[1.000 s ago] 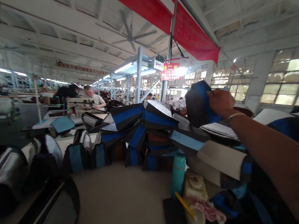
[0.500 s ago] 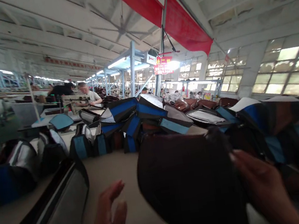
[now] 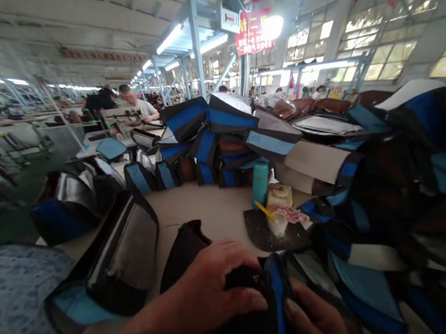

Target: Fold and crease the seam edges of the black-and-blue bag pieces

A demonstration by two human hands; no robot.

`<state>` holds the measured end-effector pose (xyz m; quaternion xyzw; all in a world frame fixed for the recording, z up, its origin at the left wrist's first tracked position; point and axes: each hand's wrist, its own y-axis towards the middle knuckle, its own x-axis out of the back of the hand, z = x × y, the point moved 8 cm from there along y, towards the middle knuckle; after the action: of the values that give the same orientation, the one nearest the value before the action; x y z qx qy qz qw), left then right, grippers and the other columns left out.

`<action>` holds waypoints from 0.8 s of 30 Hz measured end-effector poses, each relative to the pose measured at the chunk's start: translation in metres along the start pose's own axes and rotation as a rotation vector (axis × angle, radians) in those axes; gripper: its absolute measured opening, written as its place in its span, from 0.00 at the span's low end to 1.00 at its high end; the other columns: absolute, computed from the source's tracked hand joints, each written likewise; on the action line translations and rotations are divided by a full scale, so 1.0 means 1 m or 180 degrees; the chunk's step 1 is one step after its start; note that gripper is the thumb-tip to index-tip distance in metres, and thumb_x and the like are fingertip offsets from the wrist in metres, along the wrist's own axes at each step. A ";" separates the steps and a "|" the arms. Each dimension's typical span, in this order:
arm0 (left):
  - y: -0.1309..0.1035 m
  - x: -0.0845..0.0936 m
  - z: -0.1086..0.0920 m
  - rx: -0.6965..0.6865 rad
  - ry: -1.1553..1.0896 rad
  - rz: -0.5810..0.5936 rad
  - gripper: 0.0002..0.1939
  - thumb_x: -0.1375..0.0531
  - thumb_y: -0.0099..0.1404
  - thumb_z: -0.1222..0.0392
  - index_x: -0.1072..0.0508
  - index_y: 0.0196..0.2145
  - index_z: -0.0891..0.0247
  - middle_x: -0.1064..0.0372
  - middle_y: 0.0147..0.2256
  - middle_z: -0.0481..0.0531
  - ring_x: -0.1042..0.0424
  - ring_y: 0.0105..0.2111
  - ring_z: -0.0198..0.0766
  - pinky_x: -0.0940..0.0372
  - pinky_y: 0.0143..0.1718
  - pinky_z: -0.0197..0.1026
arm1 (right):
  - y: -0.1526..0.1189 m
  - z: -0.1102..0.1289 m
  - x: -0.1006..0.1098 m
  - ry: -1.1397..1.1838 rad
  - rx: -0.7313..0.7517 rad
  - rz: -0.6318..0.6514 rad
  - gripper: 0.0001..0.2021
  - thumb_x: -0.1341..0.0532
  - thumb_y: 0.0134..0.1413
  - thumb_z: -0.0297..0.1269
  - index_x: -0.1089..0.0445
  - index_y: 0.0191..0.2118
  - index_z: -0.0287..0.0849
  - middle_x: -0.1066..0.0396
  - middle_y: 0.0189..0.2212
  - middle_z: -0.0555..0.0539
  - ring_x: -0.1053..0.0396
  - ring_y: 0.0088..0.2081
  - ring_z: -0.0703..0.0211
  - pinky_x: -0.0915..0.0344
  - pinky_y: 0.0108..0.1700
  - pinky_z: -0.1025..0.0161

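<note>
A dark, leather-like sewn piece (image 3: 187,266) with a bright blue strip (image 3: 279,292) along its right side is held low in front of me. My left hand (image 3: 218,283) reaches across its top, fingers curled over the fold and thumb pressed on the near face. On the right edge, my right hand (image 3: 316,314) pinches the piece beside the blue strip, its thumb towards me. The lower part of the piece runs out of view. To the left, a similar dark piece with a grey panel (image 3: 133,251) and light blue end lies on the table.
Beyond my hands, the pale table (image 3: 186,200) carries a teal bottle (image 3: 260,184), a squat jar (image 3: 280,195), and a white pot (image 3: 277,224) with a yellow stick on a dark mat. Sewn pieces (image 3: 232,116) are heaped behind and right. A person (image 3: 142,109) sits further off.
The dark piece has come down and turned, showing its blue strip. My left hand, apart from it before, now grips its top. The view has tilted downward.
</note>
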<state>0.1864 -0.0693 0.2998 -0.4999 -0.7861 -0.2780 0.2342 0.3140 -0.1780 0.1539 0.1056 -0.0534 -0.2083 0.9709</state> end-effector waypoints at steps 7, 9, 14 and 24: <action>0.015 -0.012 -0.001 0.0625 -0.0633 0.0440 0.15 0.30 0.60 0.49 0.24 0.38 0.63 0.31 0.34 0.45 0.34 0.34 0.35 0.41 0.36 0.36 | 0.050 0.087 0.032 0.0078 0.1052 0.0724 0.25 0.39 0.61 0.38 0.39 0.62 0.49 0.41 0.63 0.43 0.47 0.67 0.46 0.50 0.70 0.47; 0.016 -0.015 0.002 0.0794 -0.0844 0.0504 0.16 0.31 0.60 0.47 0.25 0.35 0.63 0.33 0.32 0.44 0.36 0.33 0.34 0.42 0.33 0.35 | 0.063 0.103 0.013 0.0092 0.1034 0.1424 0.24 0.36 0.57 0.38 0.36 0.59 0.48 0.37 0.59 0.43 0.41 0.62 0.47 0.44 0.67 0.49; 0.012 -0.012 0.006 0.1190 -0.0846 0.0346 0.15 0.31 0.59 0.50 0.26 0.31 0.64 0.37 0.27 0.41 0.40 0.28 0.30 0.46 0.29 0.35 | 0.083 0.107 -0.015 0.0295 0.0776 0.2100 0.20 0.31 0.51 0.44 0.31 0.48 0.43 0.33 0.41 0.47 0.34 0.43 0.56 0.35 0.46 0.59; 0.005 -0.013 0.007 0.1523 -0.0744 0.0466 0.11 0.35 0.59 0.53 0.28 0.29 0.64 0.40 0.25 0.41 0.44 0.25 0.30 0.49 0.25 0.35 | 0.086 0.103 -0.028 0.0340 0.0472 0.2475 0.18 0.31 0.49 0.48 0.28 0.38 0.39 0.32 0.35 0.48 0.36 0.37 0.59 0.39 0.42 0.60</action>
<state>0.1956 -0.0715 0.2868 -0.5145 -0.8129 -0.0072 0.2727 0.3076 -0.1087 0.2721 0.1579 -0.0538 0.1849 0.9685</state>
